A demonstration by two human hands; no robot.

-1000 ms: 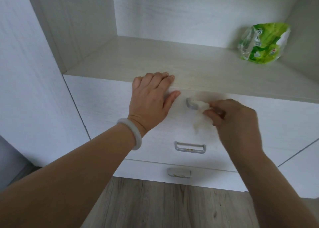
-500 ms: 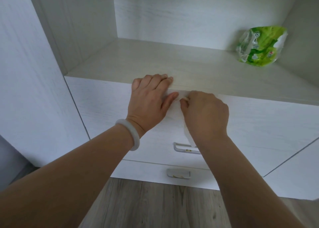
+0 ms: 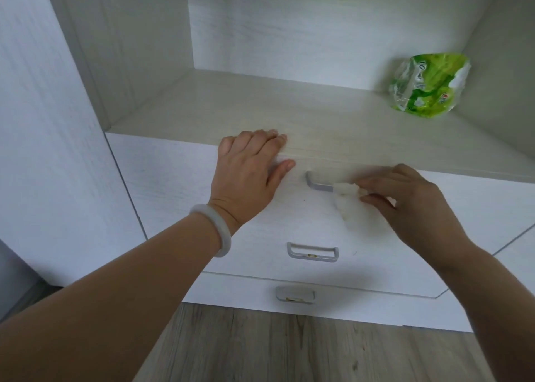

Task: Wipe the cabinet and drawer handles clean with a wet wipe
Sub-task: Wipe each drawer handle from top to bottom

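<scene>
White wet wipe (image 3: 346,201) pinched in the right hand (image 3: 411,205) hides the top handle (image 3: 318,183)'s right end; left hand (image 3: 249,176) lies flat, fingers straight, on the drawer front (image 3: 173,185).

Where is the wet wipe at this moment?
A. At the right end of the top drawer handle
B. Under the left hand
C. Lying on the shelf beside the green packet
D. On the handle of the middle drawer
A: the right hand pinches the wet wipe against the right end of the top drawer handle.
</scene>
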